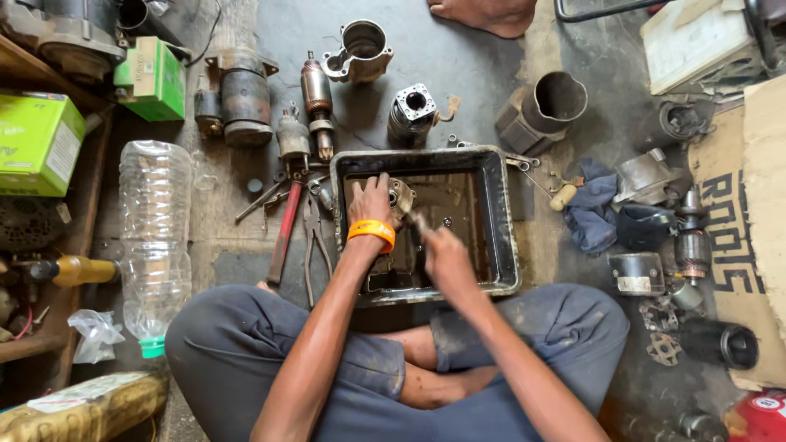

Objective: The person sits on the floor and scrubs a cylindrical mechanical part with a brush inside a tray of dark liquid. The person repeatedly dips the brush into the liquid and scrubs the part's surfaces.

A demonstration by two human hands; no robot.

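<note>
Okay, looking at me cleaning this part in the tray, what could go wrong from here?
The left hand holds a metal part over the black tray; if it slips, liquid may splash. Small loose pieces in the tray might get lost. The pliers beside the knee could get knocked.

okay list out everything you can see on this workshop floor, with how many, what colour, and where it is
metal tray: 1, black, centre, before the seated person
small metal part: 1, grey, in the tray, under the left hand
plastic bottle: 1, clear with green cap, lying left
green boxes: 2, left edge
pliers: 1, dark, left of the tray
red-handled tool: 1, beside the pliers
motor housings: several, grey and rusty, above the tray
blue rag: 1, right of the tray
armature: 1, coppery, far right
cardboard: 1 sheet, brown, right edge
other person's foot: 1, top
left hand: orange wristband, on the part
right hand: in the tray, blurred
</note>
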